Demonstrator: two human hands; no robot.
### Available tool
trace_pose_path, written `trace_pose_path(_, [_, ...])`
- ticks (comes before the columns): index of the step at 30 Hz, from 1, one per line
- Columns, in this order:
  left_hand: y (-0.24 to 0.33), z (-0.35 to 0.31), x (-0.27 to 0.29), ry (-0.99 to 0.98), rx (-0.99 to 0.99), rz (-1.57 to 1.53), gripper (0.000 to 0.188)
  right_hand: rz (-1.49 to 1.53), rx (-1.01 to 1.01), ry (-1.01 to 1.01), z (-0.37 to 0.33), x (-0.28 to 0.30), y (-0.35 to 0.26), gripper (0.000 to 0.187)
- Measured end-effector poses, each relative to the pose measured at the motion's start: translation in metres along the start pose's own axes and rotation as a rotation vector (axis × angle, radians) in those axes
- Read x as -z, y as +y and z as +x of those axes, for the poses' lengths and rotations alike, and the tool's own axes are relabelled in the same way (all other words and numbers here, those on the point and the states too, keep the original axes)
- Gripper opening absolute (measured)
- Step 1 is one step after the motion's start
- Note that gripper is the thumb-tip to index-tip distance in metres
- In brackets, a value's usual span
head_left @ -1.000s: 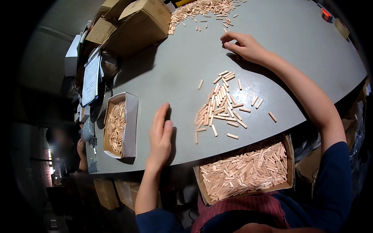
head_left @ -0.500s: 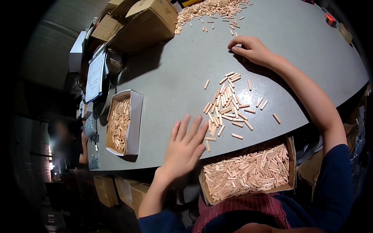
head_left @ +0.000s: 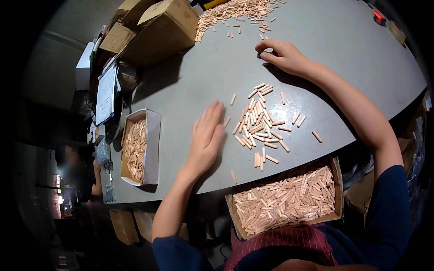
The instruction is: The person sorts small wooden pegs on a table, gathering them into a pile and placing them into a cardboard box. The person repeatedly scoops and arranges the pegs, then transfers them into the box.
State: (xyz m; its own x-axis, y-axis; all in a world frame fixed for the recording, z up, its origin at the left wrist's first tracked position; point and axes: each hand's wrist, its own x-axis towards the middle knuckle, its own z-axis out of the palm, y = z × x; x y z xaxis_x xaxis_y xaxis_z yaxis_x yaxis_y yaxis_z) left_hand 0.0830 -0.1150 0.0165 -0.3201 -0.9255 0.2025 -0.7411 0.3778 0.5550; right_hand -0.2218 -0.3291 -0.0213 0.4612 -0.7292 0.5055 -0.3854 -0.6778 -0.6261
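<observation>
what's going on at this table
A person works bare-handed at a smooth grey table. The open left hand, blurred, is just left of a loose heap of short, pale, round wooden pegs. The right hand is beyond that heap, fingers curled; whether it holds anything is unclear. More pegs fill a white-sided cardboard box at left and an open brown cardboard box at the near edge; a larger pile lies far back.

Short pale wooden dowels [head_left: 259, 119], loosely heaped on grey tabletop [head_left: 190, 86], some apart.

left hand [head_left: 206, 137] extended, fingers [head_left: 210, 116] together, right hand [head_left: 285, 55] farther out, fingers curled, right elbow [head_left: 383, 143] bent
</observation>
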Motion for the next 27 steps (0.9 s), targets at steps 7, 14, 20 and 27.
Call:
trace_pose_path(7, [0.006,0.054,-0.015,0.050,-0.082,-0.111,0.042,-0.020,0.045,-0.019,0.001,0.000,-0.004,0.027])
trace_pose_path(14, [0.017,0.057,-0.020,0.060,-0.133,-0.081,0.027,-0.001,0.081,-0.022,0.001,0.000,0.000,0.021])
trace_pose_path(20, [0.014,0.054,-0.019,0.074,-0.070,-0.154,0.027,0.002,0.081,-0.025,0.002,-0.002,0.003,0.021])
trace_pose_path(27, [0.018,0.052,-0.021,0.116,-0.140,-0.051,0.027,0.004,0.101,-0.015,0.002,-0.003,0.003,0.021])
